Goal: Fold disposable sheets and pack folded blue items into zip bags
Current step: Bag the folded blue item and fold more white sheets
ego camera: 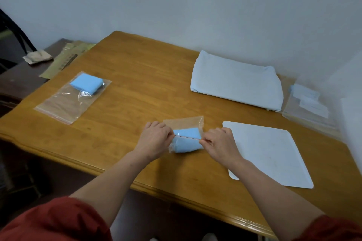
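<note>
A clear zip bag [185, 123] lies near the table's front middle with a folded blue item [186, 144] inside it. A thin red zip strip runs across the blue item. My left hand [154, 139] pinches the bag's left end of the strip and my right hand [219, 143] pinches the right end. At the table's left lies a second zip bag [64, 105] holding another folded blue item [87, 83] at its far end.
A thick stack of white disposable sheets [237, 82] sits at the back right. A flat white sheet [268, 152] lies just right of my right hand. Clear bags with white pieces [307, 101] lie at the far right. A dark side table [21, 78] stands left.
</note>
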